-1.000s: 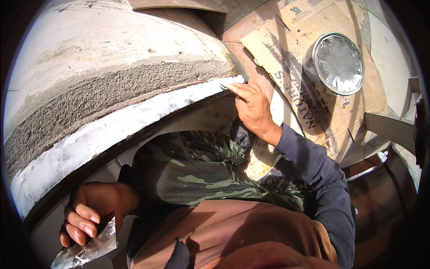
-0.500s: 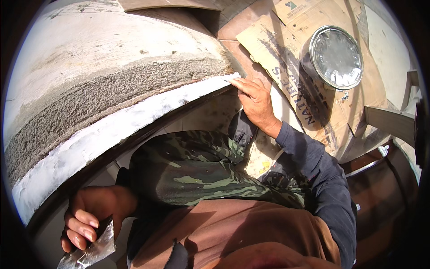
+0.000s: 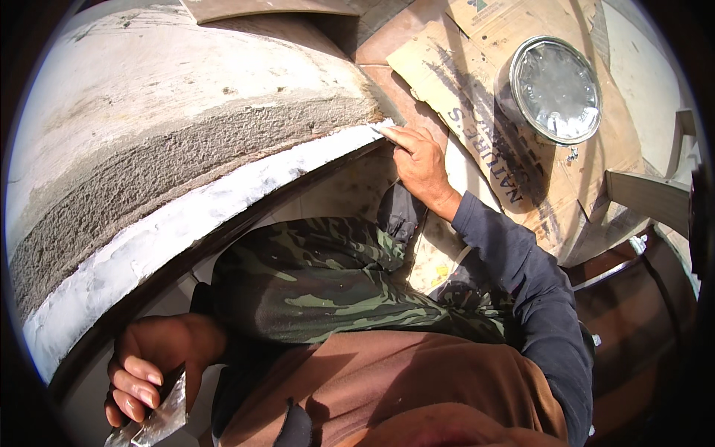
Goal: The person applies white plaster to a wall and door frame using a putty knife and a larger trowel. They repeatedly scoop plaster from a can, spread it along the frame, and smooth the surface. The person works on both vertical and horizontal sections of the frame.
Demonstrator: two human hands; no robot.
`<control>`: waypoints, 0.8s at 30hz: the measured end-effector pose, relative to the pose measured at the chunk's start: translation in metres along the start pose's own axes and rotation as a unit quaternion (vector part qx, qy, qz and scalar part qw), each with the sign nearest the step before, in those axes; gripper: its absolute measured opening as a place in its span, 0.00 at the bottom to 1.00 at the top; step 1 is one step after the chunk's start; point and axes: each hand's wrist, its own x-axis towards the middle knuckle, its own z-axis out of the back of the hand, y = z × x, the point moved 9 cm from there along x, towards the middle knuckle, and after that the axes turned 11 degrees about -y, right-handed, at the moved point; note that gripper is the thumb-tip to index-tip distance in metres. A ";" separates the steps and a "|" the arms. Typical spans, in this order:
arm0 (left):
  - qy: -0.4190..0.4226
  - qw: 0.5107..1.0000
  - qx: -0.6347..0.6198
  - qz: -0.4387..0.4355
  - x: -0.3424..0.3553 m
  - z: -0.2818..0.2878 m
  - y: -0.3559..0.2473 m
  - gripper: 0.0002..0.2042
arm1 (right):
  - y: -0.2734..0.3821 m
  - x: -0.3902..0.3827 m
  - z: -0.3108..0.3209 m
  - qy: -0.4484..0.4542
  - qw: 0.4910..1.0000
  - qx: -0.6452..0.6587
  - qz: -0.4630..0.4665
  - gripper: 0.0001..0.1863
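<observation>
My left hand (image 3: pixel 160 361) is at the lower left, its fingers curled round a thin, shiny metal scraper (image 3: pixel 167 416) smeared with pale stuff. A long white-coated strip (image 3: pixel 186 208) curves along the lower edge of a rough grey band (image 3: pixel 149 164). At the far right end of that strip, my right hand (image 3: pixel 424 164) is closed in a pinch with the forefinger reaching forward. A small dark tip shows at its fingertips against the white coating. What it belongs to is too small to name.
A round metal can (image 3: pixel 556 93) with a whitish, shiny top stands on flattened cardboard (image 3: pixel 469 112) at the upper right. A dark edge (image 3: pixel 97 335) runs below the white strip. My camouflage-clad leg (image 3: pixel 298 276) is folded beside it. Dark brown panels (image 3: pixel 625 320) lie at the right.
The view has shifted slightly. My right fingertips are a little farther left along the end of the white strip. My left hand keeps its hold on the scraper.
</observation>
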 end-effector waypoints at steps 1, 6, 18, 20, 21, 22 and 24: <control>-0.007 1.000 0.011 -0.014 0.000 0.001 -0.002 0.08 | 0.000 0.002 -0.005 0.015 1.000 -0.022 -0.011 0.24; 0.011 1.000 0.003 0.002 0.000 0.000 -0.001 0.08 | 0.036 0.000 -0.006 0.060 0.996 0.034 0.049 0.24; 0.035 0.999 0.002 0.015 0.003 0.007 -0.004 0.09 | 0.066 -0.034 0.000 -0.012 0.993 0.023 0.117 0.23; 0.102 0.995 0.022 0.001 0.005 0.006 -0.007 0.27 | 0.057 -0.029 0.012 -0.060 0.992 -0.003 0.112 0.23; 0.121 0.992 0.022 -0.001 0.005 0.007 -0.008 0.33 | 0.043 -0.023 0.009 -0.042 0.995 -0.059 0.069 0.23; 0.141 0.990 0.022 -0.004 0.004 0.007 -0.010 0.39 | 0.036 -0.017 0.004 -0.017 0.996 -0.074 0.038 0.23; 0.139 0.990 0.014 -0.003 0.006 0.010 -0.010 0.39 | 0.036 -0.009 -0.002 0.018 0.997 -0.069 0.002 0.23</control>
